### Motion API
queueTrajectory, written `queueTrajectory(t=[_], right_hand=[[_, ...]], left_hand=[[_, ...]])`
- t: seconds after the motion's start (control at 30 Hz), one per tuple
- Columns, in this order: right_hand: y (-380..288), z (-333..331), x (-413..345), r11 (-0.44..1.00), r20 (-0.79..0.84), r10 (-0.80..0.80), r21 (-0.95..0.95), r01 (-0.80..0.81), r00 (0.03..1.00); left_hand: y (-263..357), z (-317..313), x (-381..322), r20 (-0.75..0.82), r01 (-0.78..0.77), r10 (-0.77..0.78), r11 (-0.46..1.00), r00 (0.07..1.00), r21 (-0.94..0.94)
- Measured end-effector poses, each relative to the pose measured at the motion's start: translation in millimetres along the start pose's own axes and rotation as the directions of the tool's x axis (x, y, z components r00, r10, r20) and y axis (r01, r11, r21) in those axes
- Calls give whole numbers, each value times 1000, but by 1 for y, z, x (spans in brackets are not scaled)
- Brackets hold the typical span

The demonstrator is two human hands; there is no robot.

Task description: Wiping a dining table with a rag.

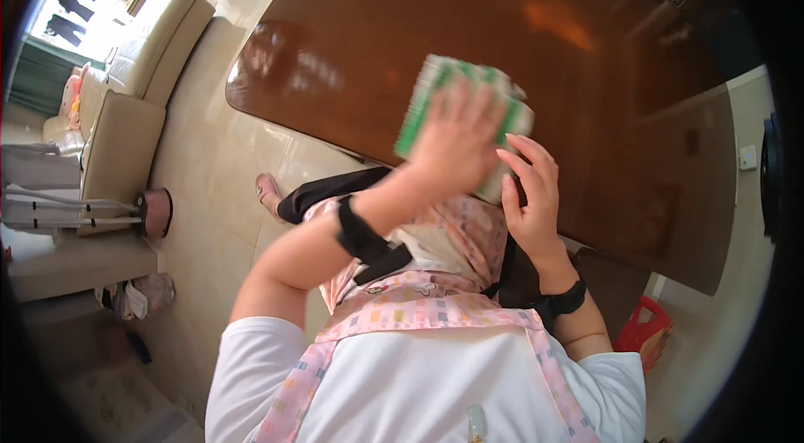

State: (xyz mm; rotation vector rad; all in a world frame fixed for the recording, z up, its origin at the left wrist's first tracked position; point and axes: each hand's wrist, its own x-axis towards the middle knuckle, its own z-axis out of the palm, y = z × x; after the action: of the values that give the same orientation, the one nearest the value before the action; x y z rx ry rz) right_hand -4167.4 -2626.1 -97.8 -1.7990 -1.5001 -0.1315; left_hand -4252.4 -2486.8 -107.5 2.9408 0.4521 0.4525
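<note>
A green-and-white cloth [411,119], blurred and bunched, lies at the near edge of a brown, glossy table [377,41]. My left hand [461,129] is laid over it from above, palm down, and is blurred as well. Whether its fingertips pinch the fabric is hidden. Just to the right of the cloth, my right hand [532,188] is raised with bent fingers apart and no object in it. Its fingertips come close to the cloth's right side; contact cannot be made out. Both wrists wear black bands.
A beige sofa [125,148] stands on the tiled floor to the left, with a pink-based upright appliance [156,212] by it. A dark seat [603,280] is under the table's near right side, beside a red handled item [644,327]. Further items stand at the far right.
</note>
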Motion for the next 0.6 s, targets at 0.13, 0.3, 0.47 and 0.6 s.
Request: queueTrajectory(t=[0.13,0.3,0.47,0.6], right_hand=[[-13,-7,2,998,-7,-16,60,17,1000],[-4,-24,-7,1000,-20,18,-13,-19,1000],[4,-20,-20,996,-1,83,-12,-83,997],[7,-23,-20,995,-46,101,9,-101,994]], left_hand=[[32,17,-1,-143,-226,197,948,970,-223],[-78,7,-6,-119,-48,42,998,992,-43],[-261,-29,-46,-3,403,-477,740,879,539],[-266,-37,-25,-41,823,-849,497,527,273]])
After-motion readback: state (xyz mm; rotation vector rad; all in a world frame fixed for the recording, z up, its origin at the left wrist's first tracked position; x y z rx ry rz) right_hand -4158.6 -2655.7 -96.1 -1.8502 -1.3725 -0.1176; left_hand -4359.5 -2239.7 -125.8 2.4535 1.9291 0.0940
